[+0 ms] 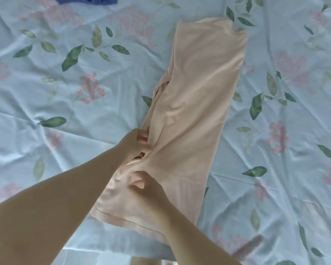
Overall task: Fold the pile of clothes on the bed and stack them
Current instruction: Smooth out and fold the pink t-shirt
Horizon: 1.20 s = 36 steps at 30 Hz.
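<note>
We see a long peach-pink garment of soft, thin knit fabric (pixel 195 104) lying on the bed. It is folded lengthwise into a narrow strip that runs from the near edge of the mattress, low in the picture, up and to the right towards the far side. Its far end is squared off and fairly flat, with a small notch at the right corner. Along the left edge, about midway, an inner layer peeks out in loose folds. The near end shows a stitched hem across its width. The cloth is smooth over most of its length and bunched into creases where the hands meet it.

Our left hand (pixel 135 145) reaches in from the lower left and clutches the strip's left edge, fingers curled into a fold. Our right hand (pixel 148 188) comes from below, just beside the left, and its bent fingers pinch the gathered fabric near the same edge.

Under the garment lies a rumpled pale blue bedsheet printed with pink blossoms and green leaves (pixel 36 96). A dark blue cloth (pixel 86 0) shows at the top edge, well apart from the strip.
</note>
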Each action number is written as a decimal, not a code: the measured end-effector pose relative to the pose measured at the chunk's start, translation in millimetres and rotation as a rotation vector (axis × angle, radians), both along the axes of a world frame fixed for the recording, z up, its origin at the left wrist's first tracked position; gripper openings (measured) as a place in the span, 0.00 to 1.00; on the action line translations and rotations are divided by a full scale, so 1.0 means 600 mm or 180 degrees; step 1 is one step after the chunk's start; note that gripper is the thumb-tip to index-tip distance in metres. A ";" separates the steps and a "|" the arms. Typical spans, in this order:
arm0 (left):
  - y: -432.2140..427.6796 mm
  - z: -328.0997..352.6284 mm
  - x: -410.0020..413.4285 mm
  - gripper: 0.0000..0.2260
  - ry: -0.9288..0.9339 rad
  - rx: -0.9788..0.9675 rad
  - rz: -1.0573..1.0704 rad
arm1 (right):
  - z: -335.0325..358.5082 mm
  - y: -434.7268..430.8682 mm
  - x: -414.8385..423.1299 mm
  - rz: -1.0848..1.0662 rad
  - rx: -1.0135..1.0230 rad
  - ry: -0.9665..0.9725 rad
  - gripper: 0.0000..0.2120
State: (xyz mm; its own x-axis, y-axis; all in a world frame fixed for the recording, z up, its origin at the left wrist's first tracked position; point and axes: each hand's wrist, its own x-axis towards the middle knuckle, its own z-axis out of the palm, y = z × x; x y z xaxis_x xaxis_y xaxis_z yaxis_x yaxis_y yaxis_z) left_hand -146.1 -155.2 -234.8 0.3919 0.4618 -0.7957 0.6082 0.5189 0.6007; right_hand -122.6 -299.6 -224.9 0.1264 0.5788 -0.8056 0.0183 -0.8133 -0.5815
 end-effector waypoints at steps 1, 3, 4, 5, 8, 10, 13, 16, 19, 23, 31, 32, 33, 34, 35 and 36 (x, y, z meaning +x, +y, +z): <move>-0.021 -0.004 -0.015 0.12 0.0080 0.0170 -0.0197 | 0.007 -0.017 0.015 0.0037 0.0101 -0.0406 0.15; -0.055 -0.017 -0.041 0.12 0.0516 0.0834 -0.0813 | 0.012 -0.072 0.044 0.0135 0.0166 -0.1244 0.13; -0.070 -0.023 -0.053 0.13 0.0814 0.1284 -0.1099 | 0.013 -0.104 0.055 0.0181 0.0077 -0.1560 0.12; -0.083 -0.027 -0.066 0.14 0.1088 0.1639 -0.1211 | 0.010 -0.136 0.061 0.0235 -0.0029 -0.1777 0.12; -0.104 -0.024 -0.100 0.15 0.1661 0.2048 -0.1036 | 0.003 -0.212 0.061 0.0641 -0.0099 -0.1791 0.10; -0.110 -0.023 -0.120 0.15 0.1648 0.1941 -0.1068 | -0.003 -0.244 0.049 0.1032 -0.0035 -0.1898 0.15; -0.108 -0.024 -0.155 0.08 0.1620 0.1919 -0.1141 | -0.014 -0.263 0.034 0.1194 0.0173 -0.2251 0.19; -0.105 -0.024 -0.194 0.11 0.1775 0.2036 -0.0993 | -0.021 -0.263 0.027 0.1196 0.0194 -0.2267 0.16; -0.118 -0.032 -0.194 0.11 0.1710 0.2002 -0.1081 | -0.022 -0.255 0.024 -0.0282 -0.0092 -0.2087 0.13; -0.128 -0.043 -0.169 0.27 0.1209 0.1492 -0.1158 | -0.025 -0.229 0.025 -0.2066 -0.0257 -0.1338 0.13; -0.188 -0.024 -0.202 0.30 0.1543 0.1378 -0.2306 | -0.024 -0.300 0.067 -0.1659 -0.1102 -0.1190 0.03; -0.190 -0.023 -0.195 0.30 0.1493 0.1388 -0.2127 | -0.023 -0.300 0.070 -0.1601 -0.1127 -0.1195 0.03; -0.187 -0.023 -0.184 0.31 0.1389 0.1306 -0.1751 | -0.024 -0.295 0.074 -0.1583 -0.1103 -0.1219 0.03; -0.181 -0.023 -0.169 0.32 0.1279 0.1238 -0.1345 | -0.024 -0.287 0.077 -0.1619 -0.1044 -0.1244 0.04; -0.171 -0.024 -0.151 0.31 0.1187 0.1189 -0.1017 | -0.025 -0.278 0.081 -0.1729 -0.0956 -0.1255 0.06; -0.160 -0.026 -0.131 0.28 0.1097 0.1168 -0.0754 | -0.029 -0.268 0.086 -0.1887 -0.0840 -0.1261 0.07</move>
